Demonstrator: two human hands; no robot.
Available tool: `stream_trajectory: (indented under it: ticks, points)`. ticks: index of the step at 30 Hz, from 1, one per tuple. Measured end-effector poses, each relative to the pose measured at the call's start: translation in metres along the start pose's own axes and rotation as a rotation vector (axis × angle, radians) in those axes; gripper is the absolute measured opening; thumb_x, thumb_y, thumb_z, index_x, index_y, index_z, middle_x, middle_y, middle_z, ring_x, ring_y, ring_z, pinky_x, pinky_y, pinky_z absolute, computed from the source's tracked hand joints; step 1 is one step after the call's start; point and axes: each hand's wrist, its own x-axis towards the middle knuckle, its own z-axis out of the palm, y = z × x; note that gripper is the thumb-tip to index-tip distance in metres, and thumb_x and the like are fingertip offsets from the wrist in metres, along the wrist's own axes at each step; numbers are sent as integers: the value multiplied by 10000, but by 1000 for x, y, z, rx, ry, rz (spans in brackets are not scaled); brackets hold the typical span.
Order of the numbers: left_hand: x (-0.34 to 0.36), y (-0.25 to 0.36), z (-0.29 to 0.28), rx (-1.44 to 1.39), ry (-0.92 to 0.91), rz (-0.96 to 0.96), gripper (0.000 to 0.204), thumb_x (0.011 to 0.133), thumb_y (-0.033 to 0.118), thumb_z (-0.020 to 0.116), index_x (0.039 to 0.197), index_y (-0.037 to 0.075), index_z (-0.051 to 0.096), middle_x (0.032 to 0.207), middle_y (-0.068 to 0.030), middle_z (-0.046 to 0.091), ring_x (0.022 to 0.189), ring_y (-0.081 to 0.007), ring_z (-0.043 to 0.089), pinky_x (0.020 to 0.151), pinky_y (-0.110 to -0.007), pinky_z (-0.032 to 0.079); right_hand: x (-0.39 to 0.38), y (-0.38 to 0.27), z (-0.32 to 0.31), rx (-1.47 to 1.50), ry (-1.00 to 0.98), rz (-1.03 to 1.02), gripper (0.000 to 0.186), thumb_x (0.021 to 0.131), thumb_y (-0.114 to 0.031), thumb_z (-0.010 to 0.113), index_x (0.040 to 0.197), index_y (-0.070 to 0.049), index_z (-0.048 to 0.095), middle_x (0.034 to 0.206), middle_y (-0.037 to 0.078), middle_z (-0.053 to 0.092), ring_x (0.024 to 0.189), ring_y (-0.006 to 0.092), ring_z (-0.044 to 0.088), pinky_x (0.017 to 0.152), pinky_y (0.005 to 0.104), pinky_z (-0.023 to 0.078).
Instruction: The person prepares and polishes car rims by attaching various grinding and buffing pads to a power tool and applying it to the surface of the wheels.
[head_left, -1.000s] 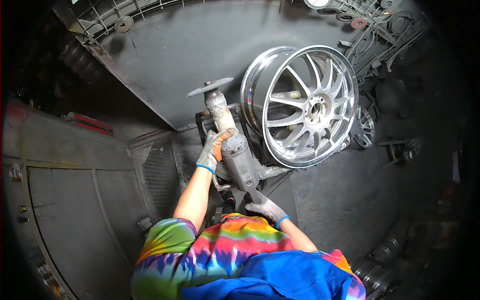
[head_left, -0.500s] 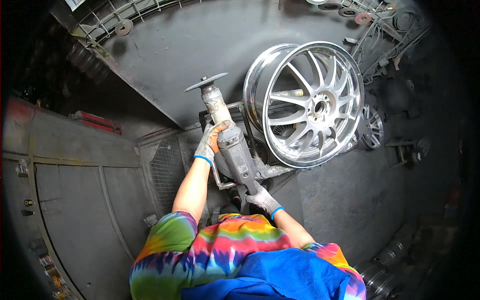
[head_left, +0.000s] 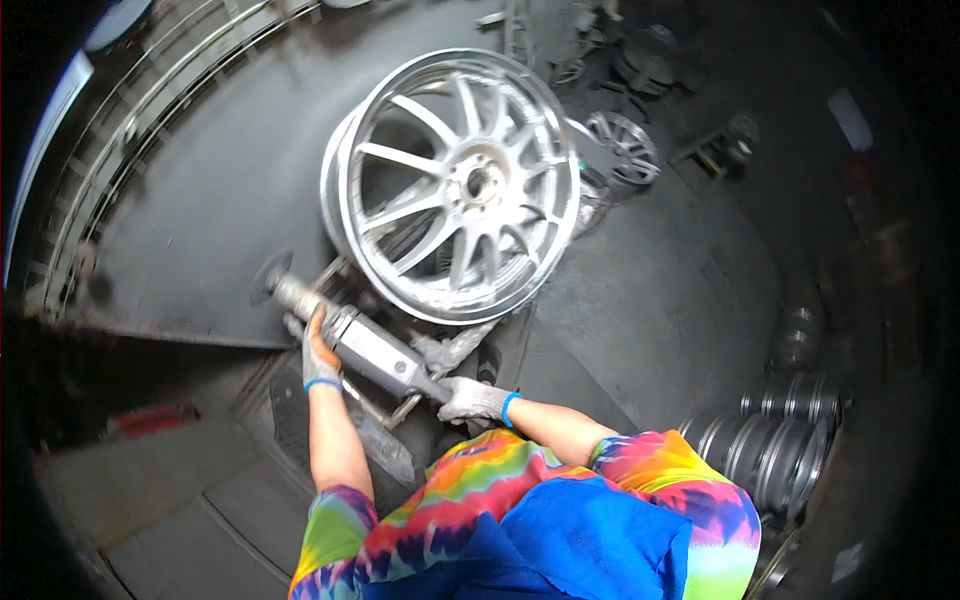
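Observation:
A grey angle grinder [head_left: 375,352] with a thin disc [head_left: 271,277] at its far left end is held in both of my gloved hands. Near its head, my left hand [head_left: 317,352] is closed round the body, the orange palm side of the glove showing. My right hand [head_left: 470,399] wraps the rear handle. Beyond the grinder a large silver multi-spoke car wheel rim [head_left: 478,183] with a polished lip leans upright on a metal stand; the disc is apart from it. Motion blurs the disc.
Several stacked dark wheel rims [head_left: 757,460] lie at the lower right. A smaller spoked rim [head_left: 624,148] stands behind the large one. A curved wire rack [head_left: 150,120] runs along the far left. A red case [head_left: 152,420] sits at the left.
My view has turned to the right, so the rim, rack and stacked rims appear shifted. The grinder has swung flatter, its disc end now pointing more to the left. Both hands keep their grip.

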Motion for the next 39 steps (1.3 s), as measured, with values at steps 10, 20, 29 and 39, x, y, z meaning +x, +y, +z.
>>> stream_trajectory:
  ticks: [10,20,29,39]
  points:
    - [-140,7,70,391,326,563,494,903,339,597,1235,-13,497,1208,-147,545,1091,-255,537,938,-393,431,-26,34,-44,-262,-6,-175,730,797,-435,666,1325,15,438,1057,175,647,983,273,610,862,349,466]
    - [-263,-165,294,662,142,986,122,928,143,593,964,30,619,854,-10,585,765,-118,539,705,-288,476,-176,172,-241,-14,411,-308,287,857,-319,640,846,-33,639,669,-2,564,567,95,488,505,280,417]
    - [-230,-328,485,1301,-517,768,231,819,231,652,918,23,632,840,-158,630,835,-317,619,743,-368,488,-259,242,-417,291,762,-48,326,887,-360,630,831,-39,609,605,8,511,441,106,449,401,273,389]
    - [-65,-373,581,1368,-28,1003,462,801,311,674,1117,-4,551,1105,-231,572,1043,-400,545,881,-444,455,-162,168,-566,295,622,-317,240,899,-295,615,821,-71,575,574,5,499,470,90,459,426,262,352]
